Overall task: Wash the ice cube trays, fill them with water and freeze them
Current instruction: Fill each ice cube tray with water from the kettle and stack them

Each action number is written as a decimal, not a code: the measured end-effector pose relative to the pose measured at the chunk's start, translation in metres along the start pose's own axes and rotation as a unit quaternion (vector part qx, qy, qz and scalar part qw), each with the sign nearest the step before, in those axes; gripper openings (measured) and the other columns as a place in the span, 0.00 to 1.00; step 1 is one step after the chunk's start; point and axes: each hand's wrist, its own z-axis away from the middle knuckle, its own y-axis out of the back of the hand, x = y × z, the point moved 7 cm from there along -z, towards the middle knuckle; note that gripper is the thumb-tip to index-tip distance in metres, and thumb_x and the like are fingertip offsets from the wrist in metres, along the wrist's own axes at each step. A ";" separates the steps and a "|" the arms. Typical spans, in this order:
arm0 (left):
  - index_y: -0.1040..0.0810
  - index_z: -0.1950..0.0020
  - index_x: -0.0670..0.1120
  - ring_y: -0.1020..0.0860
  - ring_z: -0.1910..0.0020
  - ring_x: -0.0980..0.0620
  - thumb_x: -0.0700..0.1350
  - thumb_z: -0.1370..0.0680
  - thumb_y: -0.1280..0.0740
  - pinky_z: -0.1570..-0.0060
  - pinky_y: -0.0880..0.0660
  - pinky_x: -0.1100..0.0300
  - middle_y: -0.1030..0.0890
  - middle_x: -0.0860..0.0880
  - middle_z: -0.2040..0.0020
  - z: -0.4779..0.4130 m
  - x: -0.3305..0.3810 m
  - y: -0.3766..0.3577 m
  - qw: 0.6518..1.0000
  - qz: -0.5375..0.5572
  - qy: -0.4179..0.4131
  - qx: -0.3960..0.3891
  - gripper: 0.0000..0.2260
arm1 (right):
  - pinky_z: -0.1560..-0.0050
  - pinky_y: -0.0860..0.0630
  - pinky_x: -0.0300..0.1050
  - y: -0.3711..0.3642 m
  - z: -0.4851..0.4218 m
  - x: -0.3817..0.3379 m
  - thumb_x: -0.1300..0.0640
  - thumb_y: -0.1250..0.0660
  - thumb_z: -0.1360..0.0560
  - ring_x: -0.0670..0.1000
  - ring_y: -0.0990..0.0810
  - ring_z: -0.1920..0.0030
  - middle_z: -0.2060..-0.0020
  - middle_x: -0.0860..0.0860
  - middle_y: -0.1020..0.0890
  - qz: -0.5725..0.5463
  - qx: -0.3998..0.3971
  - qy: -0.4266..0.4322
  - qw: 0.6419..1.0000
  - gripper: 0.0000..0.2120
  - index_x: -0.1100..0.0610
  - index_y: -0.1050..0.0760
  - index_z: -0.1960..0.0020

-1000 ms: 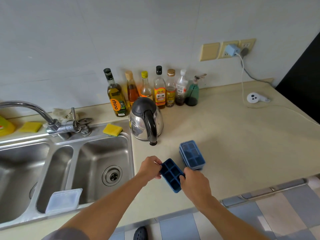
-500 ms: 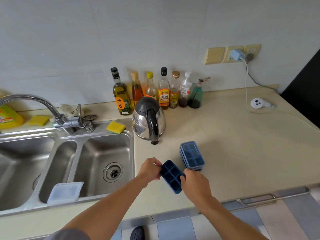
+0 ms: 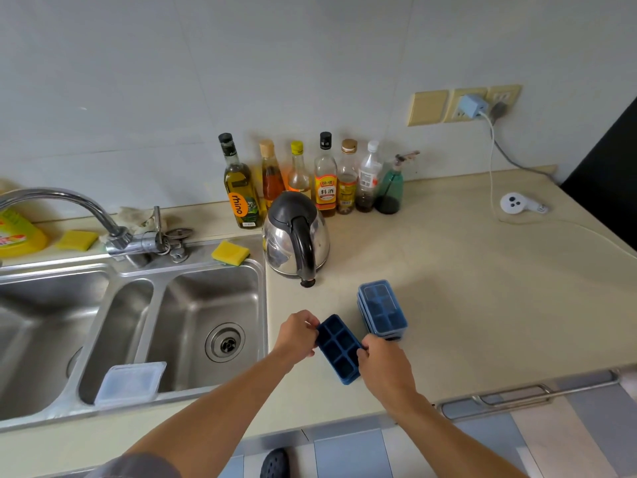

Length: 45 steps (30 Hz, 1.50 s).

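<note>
A dark blue ice cube tray (image 3: 338, 346) with open compartments is held just above the beige counter (image 3: 465, 305), close to its front edge. My left hand (image 3: 297, 336) grips its far left end and my right hand (image 3: 386, 365) grips its near right side. Behind it, to the right, a stack of lidded blue ice cube trays (image 3: 382, 309) rests on the counter. A clear tray lid (image 3: 129, 382) leans on the front rim of the steel sink (image 3: 206, 326) at the left. The faucet (image 3: 86, 215) arches over the sink's left part.
A steel kettle (image 3: 296, 243) stands between the sink and the trays. Several bottles (image 3: 310, 181) line the wall behind it. Yellow sponges (image 3: 230, 252) lie on the sink ledge. A white device (image 3: 517, 203) on a cable lies at the far right.
Both hands keep hold of the dark blue tray in nearly the same spot. The view has shifted slightly to the left and down.
</note>
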 end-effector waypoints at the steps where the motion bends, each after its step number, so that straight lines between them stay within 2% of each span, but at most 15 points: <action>1: 0.22 0.53 0.45 0.21 0.61 0.49 0.33 0.19 0.40 0.67 0.22 0.63 0.18 0.42 0.54 0.000 0.000 0.000 1.000 -0.001 -0.002 0.000 0.10 | 0.70 0.32 0.38 0.001 0.000 -0.001 0.53 0.39 0.17 0.46 0.23 0.65 0.66 0.46 0.23 -0.004 0.001 -0.001 1.000 0.10 0.53 0.28 0.57; 6: 0.20 0.49 0.44 0.19 0.62 0.50 0.38 0.18 0.36 0.67 0.22 0.63 0.17 0.44 0.55 -0.005 0.005 0.012 0.998 0.064 -0.018 0.015 0.05 | 0.68 0.27 0.38 0.023 -0.002 -0.020 0.50 0.38 0.18 0.43 0.22 0.66 0.66 0.43 0.21 -0.030 0.053 0.024 0.998 0.10 0.50 0.28 0.57; 10: 0.19 0.47 0.46 0.18 0.63 0.51 0.43 0.18 0.35 0.64 0.20 0.59 0.16 0.46 0.56 -0.003 0.004 0.030 0.991 0.132 -0.025 0.002 0.05 | 0.57 0.21 0.45 0.041 -0.009 -0.043 0.50 0.36 0.18 0.47 0.19 0.55 0.54 0.46 0.19 -0.086 0.088 0.047 0.991 0.06 0.51 0.26 0.45; 15: 0.20 0.44 0.47 0.16 0.64 0.51 0.45 0.18 0.34 0.64 0.18 0.57 0.15 0.45 0.54 -0.007 -0.020 0.073 0.988 0.152 -0.013 -0.007 0.05 | 0.49 0.21 0.46 0.024 -0.015 -0.089 0.52 0.34 0.19 0.49 0.21 0.47 0.44 0.48 0.23 -0.133 0.077 0.092 0.984 0.14 0.53 0.29 0.35; 17: 0.20 0.42 0.45 0.16 0.63 0.50 0.45 0.18 0.34 0.65 0.19 0.57 0.14 0.43 0.54 -0.011 -0.037 0.095 0.989 0.144 0.006 -0.016 0.07 | 0.45 0.21 0.49 0.008 -0.017 -0.110 0.52 0.34 0.19 0.50 0.20 0.46 0.42 0.49 0.24 -0.144 0.060 0.100 0.983 0.17 0.53 0.29 0.32; 20: 0.19 0.43 0.42 0.18 0.65 0.47 0.44 0.17 0.34 0.66 0.19 0.57 0.16 0.41 0.59 -0.021 -0.062 0.131 0.989 0.139 0.046 -0.026 0.08 | 0.42 0.21 0.53 -0.025 -0.025 -0.143 0.52 0.34 0.19 0.50 0.20 0.47 0.41 0.49 0.24 -0.153 0.022 0.106 0.982 0.17 0.54 0.29 0.32; 23: 0.18 0.47 0.40 0.20 0.64 0.43 0.42 0.17 0.35 0.62 0.21 0.55 0.17 0.39 0.59 -0.031 -0.093 0.173 0.990 0.109 0.085 -0.020 0.08 | 0.43 0.22 0.47 -0.066 -0.037 -0.178 0.52 0.34 0.20 0.49 0.21 0.48 0.42 0.47 0.24 -0.164 -0.024 0.102 0.981 0.17 0.52 0.27 0.33; 26: 0.19 0.47 0.39 0.21 0.68 0.46 0.41 0.17 0.36 0.68 0.23 0.59 0.19 0.38 0.57 -0.047 -0.132 0.212 0.988 0.104 0.116 -0.012 0.08 | 0.47 0.20 0.45 -0.116 -0.052 -0.214 0.53 0.34 0.22 0.46 0.20 0.49 0.47 0.46 0.20 -0.202 -0.093 0.095 0.970 0.12 0.50 0.24 0.39; 27: 0.20 0.47 0.38 0.22 0.68 0.46 0.41 0.17 0.36 0.66 0.23 0.58 0.20 0.38 0.56 -0.054 -0.145 0.221 0.986 0.112 0.127 -0.014 0.07 | 0.50 0.19 0.45 -0.133 -0.058 -0.223 0.53 0.35 0.22 0.45 0.19 0.51 0.50 0.45 0.18 -0.216 -0.113 0.082 0.966 0.10 0.49 0.23 0.41; 30: 0.19 0.45 0.38 0.20 0.62 0.43 0.40 0.18 0.35 0.50 0.19 0.48 0.17 0.38 0.57 -0.080 -0.177 0.236 0.981 0.116 0.151 -0.029 0.07 | 0.53 0.21 0.44 -0.177 -0.080 -0.231 0.53 0.35 0.22 0.45 0.19 0.53 0.53 0.45 0.17 -0.250 -0.145 0.018 0.957 0.07 0.48 0.22 0.45; 32: 0.19 0.45 0.39 0.19 0.60 0.43 0.40 0.18 0.35 0.46 0.19 0.46 0.16 0.39 0.57 -0.101 -0.190 0.235 0.981 0.111 0.155 -0.045 0.07 | 0.50 0.21 0.46 -0.203 -0.093 -0.225 0.54 0.34 0.22 0.44 0.20 0.53 0.55 0.43 0.20 -0.287 -0.159 -0.045 0.944 0.04 0.44 0.25 0.50; 35: 0.20 0.46 0.41 0.19 0.60 0.44 0.43 0.18 0.35 0.48 0.18 0.48 0.16 0.40 0.54 -0.126 -0.206 0.226 0.981 0.075 0.164 -0.070 0.07 | 0.54 0.24 0.42 -0.237 -0.107 -0.217 0.57 0.34 0.22 0.41 0.22 0.52 0.54 0.41 0.22 -0.329 -0.169 -0.104 0.923 0.09 0.42 0.28 0.53; 38: 0.20 0.43 0.42 0.16 0.53 0.44 0.45 0.18 0.35 0.52 0.17 0.52 0.16 0.41 0.50 -0.146 -0.220 0.217 0.984 0.018 0.159 -0.076 0.08 | 0.56 0.28 0.39 -0.264 -0.117 -0.213 0.60 0.35 0.21 0.41 0.24 0.49 0.50 0.43 0.22 -0.346 -0.185 -0.131 0.910 0.11 0.47 0.27 0.42; 40: 0.20 0.43 0.43 0.16 0.49 0.44 0.44 0.18 0.35 0.56 0.18 0.55 0.16 0.42 0.49 -0.156 -0.229 0.214 0.984 0.005 0.163 -0.074 0.08 | 0.57 0.29 0.38 -0.277 -0.123 -0.211 0.62 0.36 0.21 0.41 0.24 0.49 0.50 0.43 0.22 -0.346 -0.194 -0.143 0.907 0.13 0.49 0.28 0.39; 45: 0.21 0.43 0.41 0.20 0.55 0.47 0.42 0.19 0.36 0.64 0.21 0.58 0.19 0.42 0.51 -0.172 -0.246 0.206 0.980 -0.006 0.181 -0.082 0.08 | 0.55 0.29 0.38 -0.298 -0.135 -0.209 0.67 0.39 0.21 0.43 0.22 0.46 0.46 0.47 0.19 -0.333 -0.217 -0.135 0.908 0.17 0.50 0.25 0.38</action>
